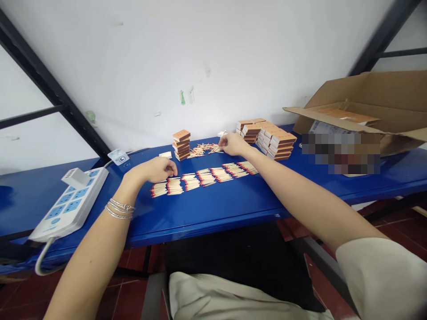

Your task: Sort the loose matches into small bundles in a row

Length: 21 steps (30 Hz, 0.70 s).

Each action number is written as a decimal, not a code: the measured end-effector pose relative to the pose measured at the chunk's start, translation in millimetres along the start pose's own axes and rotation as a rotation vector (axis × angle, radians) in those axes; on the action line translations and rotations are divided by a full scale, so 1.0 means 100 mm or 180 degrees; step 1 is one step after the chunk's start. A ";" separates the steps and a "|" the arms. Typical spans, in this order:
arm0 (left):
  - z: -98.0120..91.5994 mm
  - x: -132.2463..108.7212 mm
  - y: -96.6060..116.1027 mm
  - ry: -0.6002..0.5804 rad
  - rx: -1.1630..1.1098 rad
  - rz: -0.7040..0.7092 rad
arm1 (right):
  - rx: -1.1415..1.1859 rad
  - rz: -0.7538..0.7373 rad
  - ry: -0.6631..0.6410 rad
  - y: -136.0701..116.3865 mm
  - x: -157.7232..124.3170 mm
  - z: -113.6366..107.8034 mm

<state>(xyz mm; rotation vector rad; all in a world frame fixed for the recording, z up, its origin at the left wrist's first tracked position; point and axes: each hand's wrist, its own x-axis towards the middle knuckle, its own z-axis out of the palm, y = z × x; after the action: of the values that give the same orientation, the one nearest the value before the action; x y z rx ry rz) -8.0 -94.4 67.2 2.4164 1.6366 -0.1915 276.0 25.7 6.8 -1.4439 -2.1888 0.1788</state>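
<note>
Several bundles of red-tipped matches [191, 182] lie side by side in a row across the blue table. At the row's left end, my left hand [157, 170] hovers low with curled fingers; whether anything is between them is hidden. My right hand [231, 144] reaches to the right edge of a loose match pile [204, 150], its fingertips pinched together at the matches; what they hold is too small to make out. A short stack of matchboxes [181, 144] stands left of the pile, and a larger block of stacked matchboxes [275, 140] stands to its right.
A white power strip [71, 202] lies at the left, its cable hanging over the edge of the blue table [213, 211]. An open cardboard box [383, 95] sits at the right. Behind the table is a white wall [213, 53]. A small pale piece [165, 155] lies beyond my left hand.
</note>
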 end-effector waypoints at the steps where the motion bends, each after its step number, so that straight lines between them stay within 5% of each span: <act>1: 0.00 0.00 0.00 0.0007 0.0018 -0.0001 | -0.0028 0.0029 -0.0068 -0.01 0.00 0.00; 14: 0.01 0.01 0.02 0.0420 0.0082 0.0017 | -0.0079 -0.0037 -0.0258 -0.21 -0.09 0.02; 21: 0.06 0.03 0.13 0.1054 -0.0307 0.0559 | 0.0697 -0.1077 -0.0292 -0.80 -0.37 0.02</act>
<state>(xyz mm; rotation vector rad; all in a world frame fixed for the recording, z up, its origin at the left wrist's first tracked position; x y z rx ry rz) 5.6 -97.8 61.7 2.6039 1.4989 0.3249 220.4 -40.8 22.8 -0.9492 -2.3644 0.3577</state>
